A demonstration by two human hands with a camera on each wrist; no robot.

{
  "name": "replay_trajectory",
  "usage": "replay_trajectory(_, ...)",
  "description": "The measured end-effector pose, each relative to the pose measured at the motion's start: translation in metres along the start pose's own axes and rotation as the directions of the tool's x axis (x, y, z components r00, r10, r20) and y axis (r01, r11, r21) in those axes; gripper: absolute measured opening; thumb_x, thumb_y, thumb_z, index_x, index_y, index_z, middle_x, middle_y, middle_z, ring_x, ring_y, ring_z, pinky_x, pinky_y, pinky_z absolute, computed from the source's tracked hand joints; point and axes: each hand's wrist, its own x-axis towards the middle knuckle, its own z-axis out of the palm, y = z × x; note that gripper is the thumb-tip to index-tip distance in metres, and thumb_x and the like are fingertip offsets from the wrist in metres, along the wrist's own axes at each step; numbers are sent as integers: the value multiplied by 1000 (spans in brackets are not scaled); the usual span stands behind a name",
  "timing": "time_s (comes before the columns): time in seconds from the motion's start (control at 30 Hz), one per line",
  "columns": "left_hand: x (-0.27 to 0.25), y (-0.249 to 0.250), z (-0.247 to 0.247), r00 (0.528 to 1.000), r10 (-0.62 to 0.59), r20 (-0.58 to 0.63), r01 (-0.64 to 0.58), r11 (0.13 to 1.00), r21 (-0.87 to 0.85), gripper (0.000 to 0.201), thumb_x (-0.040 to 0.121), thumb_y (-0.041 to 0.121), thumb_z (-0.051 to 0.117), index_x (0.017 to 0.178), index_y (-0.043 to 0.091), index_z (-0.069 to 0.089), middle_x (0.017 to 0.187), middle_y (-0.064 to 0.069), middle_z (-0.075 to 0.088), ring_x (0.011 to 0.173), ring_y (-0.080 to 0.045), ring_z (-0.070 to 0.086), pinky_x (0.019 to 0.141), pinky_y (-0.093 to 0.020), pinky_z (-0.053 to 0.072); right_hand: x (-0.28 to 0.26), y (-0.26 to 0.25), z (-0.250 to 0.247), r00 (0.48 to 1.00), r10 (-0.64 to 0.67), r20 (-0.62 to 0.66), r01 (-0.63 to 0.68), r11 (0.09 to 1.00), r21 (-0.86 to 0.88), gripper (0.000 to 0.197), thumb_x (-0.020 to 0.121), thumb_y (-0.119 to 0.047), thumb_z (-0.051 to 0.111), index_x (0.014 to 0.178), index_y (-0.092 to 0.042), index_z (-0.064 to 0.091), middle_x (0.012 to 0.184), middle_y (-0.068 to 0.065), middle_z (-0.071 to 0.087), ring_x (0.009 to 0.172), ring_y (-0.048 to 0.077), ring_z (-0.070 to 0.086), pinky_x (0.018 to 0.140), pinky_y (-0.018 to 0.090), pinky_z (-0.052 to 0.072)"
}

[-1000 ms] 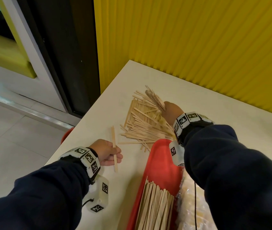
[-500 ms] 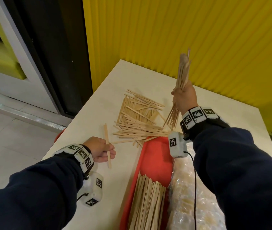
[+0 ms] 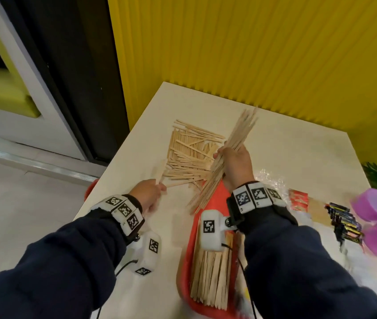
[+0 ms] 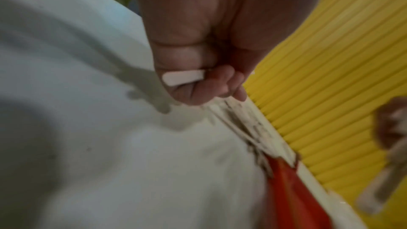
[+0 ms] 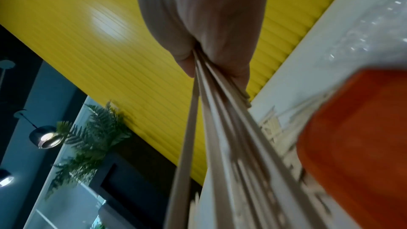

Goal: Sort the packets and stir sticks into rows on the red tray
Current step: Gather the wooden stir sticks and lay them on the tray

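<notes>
Yellow-walled corner table [image 3: 286, 143]: right hand [image 3: 236, 164] grips a stick bundle [image 3: 224, 162] slanting over the red tray [image 3: 184, 261]'s far end; left hand [image 3: 147, 194] pinches one stick [image 3: 161, 170] left of it.

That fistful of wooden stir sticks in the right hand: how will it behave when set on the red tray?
The bundle of thin wooden stir sticks is probably stiff and light. Its lower ends already fan out below the right hand, so it will likely splay and slide across the smooth red plastic tray.
</notes>
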Motion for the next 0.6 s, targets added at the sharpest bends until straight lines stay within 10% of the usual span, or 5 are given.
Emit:
replay_trajectory(0.2, -35, 12, 1, 950, 138, 279, -171, 980, 99, 27, 90, 43, 54, 101, 19, 51, 75, 3, 38, 57, -9, 30, 49, -20, 26, -38, 24, 32, 993, 94, 69, -87, 992, -95, 10, 79, -2, 43, 78, -10, 49, 75, 10, 54, 76, 28, 55, 76, 47, 51)
replay_trajectory(0.43, -49, 2, 10, 903, 251, 347, -360, 884, 297, 32, 81, 12, 65, 109, 18, 50, 103, -10, 65, 93, -24, 64, 89, -39, 50, -64, 22, 49, 988, 134, 73, -136, 990, 29, 14, 80, 3, 39, 76, -9, 47, 63, 10, 47, 52, 22, 47, 55, 32, 43)
replay_trajectory(0.6, -52, -2, 13, 874, 296, 386, -444, 810, 384, 23, 87, 15, 55, 109, 17, 46, 86, 6, 55, 80, -10, 52, 69, -23, 42, -70, 27, 49, 990, 135, 27, -137, 987, 84, 19, 85, 2, 38, 75, -11, 47, 62, 5, 47, 60, 20, 47, 59, 31, 42)
